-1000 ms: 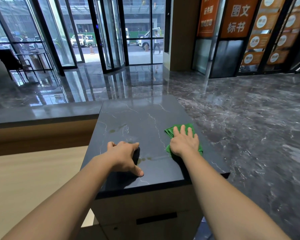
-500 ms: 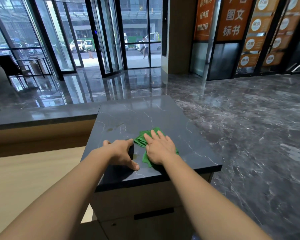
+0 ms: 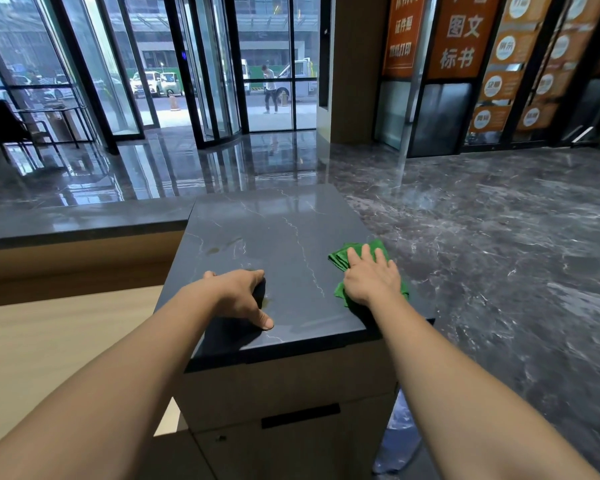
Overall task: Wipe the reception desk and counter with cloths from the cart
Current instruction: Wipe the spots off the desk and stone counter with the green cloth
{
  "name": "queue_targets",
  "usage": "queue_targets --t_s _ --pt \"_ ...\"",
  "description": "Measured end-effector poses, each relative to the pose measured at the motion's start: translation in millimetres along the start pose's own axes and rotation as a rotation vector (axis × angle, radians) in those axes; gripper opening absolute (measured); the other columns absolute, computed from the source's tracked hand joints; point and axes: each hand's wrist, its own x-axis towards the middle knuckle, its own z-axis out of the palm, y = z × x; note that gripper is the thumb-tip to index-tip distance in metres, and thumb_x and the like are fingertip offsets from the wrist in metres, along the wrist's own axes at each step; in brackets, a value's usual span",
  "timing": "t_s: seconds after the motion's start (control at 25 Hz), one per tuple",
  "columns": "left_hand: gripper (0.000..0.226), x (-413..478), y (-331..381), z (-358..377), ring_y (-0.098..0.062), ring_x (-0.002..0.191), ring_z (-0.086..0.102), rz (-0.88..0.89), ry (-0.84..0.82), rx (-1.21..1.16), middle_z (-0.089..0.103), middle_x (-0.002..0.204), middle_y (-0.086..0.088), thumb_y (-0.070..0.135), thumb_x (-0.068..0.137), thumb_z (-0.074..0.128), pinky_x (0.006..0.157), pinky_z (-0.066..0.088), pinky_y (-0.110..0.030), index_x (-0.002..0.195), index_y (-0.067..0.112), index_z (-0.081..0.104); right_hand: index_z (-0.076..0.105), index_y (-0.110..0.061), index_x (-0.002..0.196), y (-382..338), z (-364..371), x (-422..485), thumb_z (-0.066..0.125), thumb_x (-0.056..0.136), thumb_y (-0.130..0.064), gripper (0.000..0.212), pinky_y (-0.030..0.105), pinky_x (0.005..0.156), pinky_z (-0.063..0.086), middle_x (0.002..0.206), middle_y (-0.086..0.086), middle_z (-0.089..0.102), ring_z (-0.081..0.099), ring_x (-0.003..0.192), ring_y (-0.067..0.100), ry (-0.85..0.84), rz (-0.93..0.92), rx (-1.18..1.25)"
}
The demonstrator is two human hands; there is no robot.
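A dark marble counter top [image 3: 278, 233] with pale veins fills the middle of the view. On its right side lies a crumpled green cloth [image 3: 342, 256], close to the right edge. My right hand [image 3: 371, 278] presses flat on the cloth with straight fingers. My left hand [image 3: 236, 294] rests on the stone near the front left, fingers loosely curled, thumb tip down on the surface, holding nothing. A faint brownish smear [image 3: 219, 247] shows on the top beyond the left hand.
A lower wooden desk surface [image 3: 49, 341] lies to the left, with a long dark ledge [image 3: 84, 220] behind it. Polished marble floor [image 3: 499, 254] spreads to the right. Glass doors [image 3: 208, 64] and orange signs [image 3: 461, 36] stand at the back. A drawer slot [image 3: 300, 415] sits below the top.
My right hand has slid the green cloth from beside the left hand out to the right side of the counter. The left hand has stayed in place.
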Motion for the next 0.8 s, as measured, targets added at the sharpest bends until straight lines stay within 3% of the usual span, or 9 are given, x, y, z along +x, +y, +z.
queue_targets --t_s 0.16,0.28,0.36,0.52,0.8 --pt "0.101 3 0 0 -0.027 0.139 0.034 -0.002 -0.016 0.005 0.036 0.152 0.004 0.059 0.071 0.073 0.109 0.017 -0.047 0.151 0.025 0.021 0.009 -0.021 0.155 -49 14 -30 0.034 0.096 -0.027 0.065 0.048 0.119 0.006 0.163 0.007 0.000 -0.001 0.149 0.032 0.060 0.026 0.028" --pt "0.100 5 -2 1 -0.026 0.135 0.039 -0.010 -0.023 -0.016 0.041 0.149 0.003 0.059 0.067 0.077 0.112 0.020 -0.047 0.147 0.021 0.030 0.007 -0.020 0.155 -84 21 -53 0.038 0.096 -0.028 0.068 0.049 0.119 0.003 0.163 0.008 -0.003 -0.004 0.149 0.032 0.046 -0.081 0.042" --pt "0.108 7 -5 1 -0.026 0.138 0.036 -0.010 -0.046 -0.081 0.037 0.152 0.002 0.057 0.064 0.080 0.115 0.020 -0.050 0.149 0.019 0.026 0.006 -0.020 0.156 -88 23 -59 0.039 0.097 -0.031 0.068 0.049 0.120 0.002 0.163 0.007 -0.004 -0.005 0.149 0.031 0.037 -0.172 0.035" --pt "0.110 7 -7 0 -0.027 0.139 0.035 -0.012 -0.041 -0.067 0.036 0.153 0.001 0.060 0.064 0.079 0.116 0.020 -0.048 0.150 0.021 0.023 0.009 -0.027 0.155 -51 19 -53 0.026 0.101 -0.030 0.056 0.044 0.121 0.005 0.163 0.001 -0.001 -0.001 0.150 0.022 0.028 -0.322 0.014" --pt "0.099 8 -8 0 -0.029 0.131 0.043 -0.024 -0.030 -0.044 0.045 0.145 -0.002 0.062 0.064 0.078 0.112 0.029 -0.044 0.143 0.018 0.036 0.010 -0.030 0.155 34 6 -36 0.023 0.101 -0.029 0.055 0.043 0.121 0.010 0.163 -0.002 0.002 0.003 0.150 0.019 0.051 -0.141 -0.010"
